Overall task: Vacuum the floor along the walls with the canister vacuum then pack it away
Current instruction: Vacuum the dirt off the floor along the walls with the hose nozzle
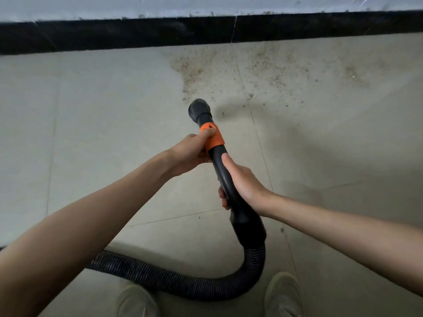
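Both hands on the vacuum wand (225,177): my left hand (191,154) grips the orange collar (214,139), my right hand (243,181) wraps the handle below. Nozzle (199,108) just short of the debris (263,69) by the baseboard (114,33).

2 pale shoes (283,296) stand on the tiles, apart, toes toward the black baseboard (137,34).
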Available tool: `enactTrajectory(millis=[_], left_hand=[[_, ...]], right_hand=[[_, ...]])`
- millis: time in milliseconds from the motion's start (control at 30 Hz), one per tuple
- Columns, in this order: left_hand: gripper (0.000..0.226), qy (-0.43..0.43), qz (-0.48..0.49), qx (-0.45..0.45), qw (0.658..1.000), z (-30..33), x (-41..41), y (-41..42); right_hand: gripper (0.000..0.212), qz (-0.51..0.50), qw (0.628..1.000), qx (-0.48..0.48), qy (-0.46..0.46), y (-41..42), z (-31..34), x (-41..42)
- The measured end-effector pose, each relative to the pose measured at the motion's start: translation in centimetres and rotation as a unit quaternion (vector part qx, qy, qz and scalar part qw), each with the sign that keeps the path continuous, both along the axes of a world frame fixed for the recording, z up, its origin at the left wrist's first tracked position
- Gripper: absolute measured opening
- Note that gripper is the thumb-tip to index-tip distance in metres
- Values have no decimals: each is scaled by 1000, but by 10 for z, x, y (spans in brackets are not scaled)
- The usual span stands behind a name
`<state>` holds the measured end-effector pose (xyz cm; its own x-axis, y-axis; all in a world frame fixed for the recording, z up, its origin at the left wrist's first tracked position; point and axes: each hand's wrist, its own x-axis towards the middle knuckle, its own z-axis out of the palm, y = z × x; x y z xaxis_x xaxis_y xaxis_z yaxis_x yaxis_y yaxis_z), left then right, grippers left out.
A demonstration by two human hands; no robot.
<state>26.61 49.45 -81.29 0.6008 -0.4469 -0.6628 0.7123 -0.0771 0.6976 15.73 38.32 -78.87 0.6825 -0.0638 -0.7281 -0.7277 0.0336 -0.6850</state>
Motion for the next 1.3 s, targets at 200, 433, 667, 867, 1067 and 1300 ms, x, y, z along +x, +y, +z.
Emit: enactTrajectory(millis=[200,433,667,867,1067,1300], left_hand=[[34,29,93,-21,995,-12,35,40],[29,63,156,-94,981,-23,52,65],[29,81,223,-46,970,-5,79,41],[30,68,254,40,964,13,101,12],[28,35,306,17,951,14,110,-5],[41,15,324,-14,946,14,102,-5]], right_hand=[[42,118,990,-61,-39,16,2,28],[31,155,981,-101,-55,28,7,22],[40,151,962,-196,-116,22,20,53],[26,161,945,-244,-147,11,21,75],[27,129,975,-112,-143,-5,19,97],[30,173,974,108,-101,-29,-1,90]])
